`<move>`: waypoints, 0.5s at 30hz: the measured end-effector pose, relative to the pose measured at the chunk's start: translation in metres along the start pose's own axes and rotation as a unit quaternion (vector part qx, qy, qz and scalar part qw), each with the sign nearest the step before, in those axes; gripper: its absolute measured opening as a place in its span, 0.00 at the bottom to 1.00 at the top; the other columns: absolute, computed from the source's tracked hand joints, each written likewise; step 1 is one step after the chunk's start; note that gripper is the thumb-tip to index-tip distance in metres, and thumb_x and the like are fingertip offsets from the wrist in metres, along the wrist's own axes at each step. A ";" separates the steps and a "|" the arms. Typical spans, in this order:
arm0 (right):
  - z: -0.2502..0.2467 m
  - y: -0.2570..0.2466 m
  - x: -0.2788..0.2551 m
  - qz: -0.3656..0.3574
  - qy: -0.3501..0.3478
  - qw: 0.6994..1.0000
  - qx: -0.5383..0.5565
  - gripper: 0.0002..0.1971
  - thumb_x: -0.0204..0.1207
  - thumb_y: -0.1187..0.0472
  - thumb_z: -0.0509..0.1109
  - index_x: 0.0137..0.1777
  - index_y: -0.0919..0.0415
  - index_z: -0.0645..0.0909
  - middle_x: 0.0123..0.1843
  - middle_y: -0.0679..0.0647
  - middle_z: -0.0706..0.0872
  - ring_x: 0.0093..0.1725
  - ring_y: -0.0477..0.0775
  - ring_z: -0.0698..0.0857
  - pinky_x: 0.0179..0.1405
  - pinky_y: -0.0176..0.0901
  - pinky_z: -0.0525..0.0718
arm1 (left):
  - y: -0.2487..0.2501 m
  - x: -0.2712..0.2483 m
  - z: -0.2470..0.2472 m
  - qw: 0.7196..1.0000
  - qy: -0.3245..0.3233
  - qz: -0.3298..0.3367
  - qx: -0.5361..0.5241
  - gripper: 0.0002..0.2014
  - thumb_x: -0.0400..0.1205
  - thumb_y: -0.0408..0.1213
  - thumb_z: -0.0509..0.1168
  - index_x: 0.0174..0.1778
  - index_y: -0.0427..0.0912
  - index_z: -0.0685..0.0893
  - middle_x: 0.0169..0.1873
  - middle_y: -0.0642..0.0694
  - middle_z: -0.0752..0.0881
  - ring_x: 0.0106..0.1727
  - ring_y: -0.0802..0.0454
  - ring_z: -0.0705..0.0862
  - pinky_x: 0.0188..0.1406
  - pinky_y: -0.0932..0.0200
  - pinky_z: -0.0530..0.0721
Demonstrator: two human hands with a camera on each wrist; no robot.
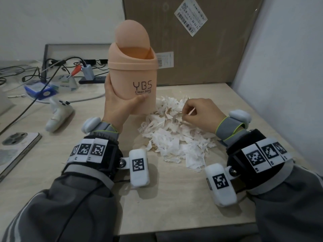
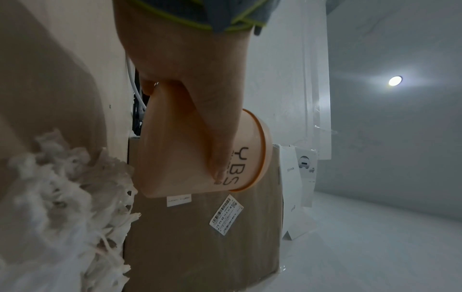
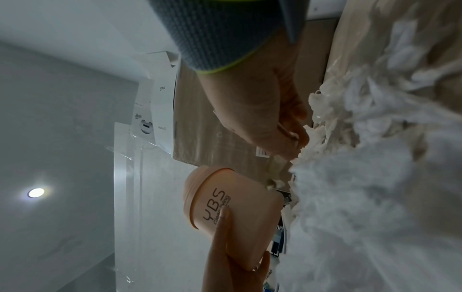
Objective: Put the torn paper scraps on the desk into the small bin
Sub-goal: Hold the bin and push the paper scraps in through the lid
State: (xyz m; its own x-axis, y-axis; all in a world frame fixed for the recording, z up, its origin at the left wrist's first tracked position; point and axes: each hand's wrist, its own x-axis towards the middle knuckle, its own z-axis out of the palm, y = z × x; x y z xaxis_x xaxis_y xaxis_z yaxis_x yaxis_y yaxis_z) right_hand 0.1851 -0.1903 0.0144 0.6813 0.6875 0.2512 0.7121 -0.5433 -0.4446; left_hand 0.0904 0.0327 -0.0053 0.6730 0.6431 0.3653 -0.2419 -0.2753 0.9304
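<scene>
A small peach bin point(image 1: 134, 75) marked "YBS" stands at the desk's middle, its swing lid tipped back so the mouth is open. My left hand point(image 1: 118, 105) grips its lower body, thumb across the front; the same grip shows on the bin point(image 2: 200, 158) in the left wrist view. Just right of the bin lies a heap of white torn paper scraps point(image 1: 174, 137). My right hand point(image 1: 194, 110) sits on top of the heap and pinches a few scraps point(image 3: 292, 136) between thumb and fingers. The bin point(image 3: 230, 207) shows left of the heap point(image 3: 375, 177) in the right wrist view.
A big cardboard box point(image 1: 201, 41) stands right behind the bin and the heap. At the left are cables point(image 1: 52, 67), a blue device point(image 1: 42, 91), a white controller point(image 1: 57, 112) and a phone point(image 1: 15, 151). A white wall point(image 1: 288, 67) closes the right side.
</scene>
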 end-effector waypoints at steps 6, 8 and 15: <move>-0.001 0.005 0.004 0.046 0.041 0.995 0.074 0.03 0.73 0.62 0.73 0.40 0.57 0.81 0.40 0.51 0.86 0.43 0.53 0.86 0.46 0.42 0.81 | 0.000 0.000 -0.006 1.000 0.008 -0.004 -0.006 0.58 0.65 0.40 0.87 0.87 0.51 0.58 0.73 0.49 0.77 0.68 0.58 0.80 0.61 0.54 0.86; -0.002 0.003 0.010 0.054 0.018 0.995 0.084 0.03 0.72 0.62 0.74 0.40 0.57 0.82 0.40 0.50 0.86 0.44 0.53 0.85 0.44 0.42 0.80 | 0.001 0.001 -0.010 1.000 0.007 -0.005 -0.008 0.61 0.61 0.45 0.87 0.87 0.52 0.58 0.73 0.50 0.77 0.69 0.58 0.80 0.62 0.53 0.86; 0.001 -0.017 0.054 0.065 -0.113 0.991 -0.038 0.07 0.71 0.57 0.76 0.45 0.60 0.86 0.55 0.50 0.80 0.54 0.54 0.80 0.50 0.44 0.79 | 0.000 0.005 -0.019 0.999 0.025 -0.019 -0.026 0.62 0.57 0.50 0.85 0.86 0.53 0.59 0.72 0.51 0.78 0.69 0.57 0.81 0.67 0.51 0.85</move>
State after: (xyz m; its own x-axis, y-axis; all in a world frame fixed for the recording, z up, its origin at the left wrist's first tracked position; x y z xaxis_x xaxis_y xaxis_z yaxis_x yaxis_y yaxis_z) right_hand 0.2096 -0.1432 0.0350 0.7186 0.6954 -0.0069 0.6375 -0.6626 -0.3930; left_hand 0.0804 0.0499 -0.0033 0.6467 0.6878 0.3297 -0.2539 -0.2134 0.9434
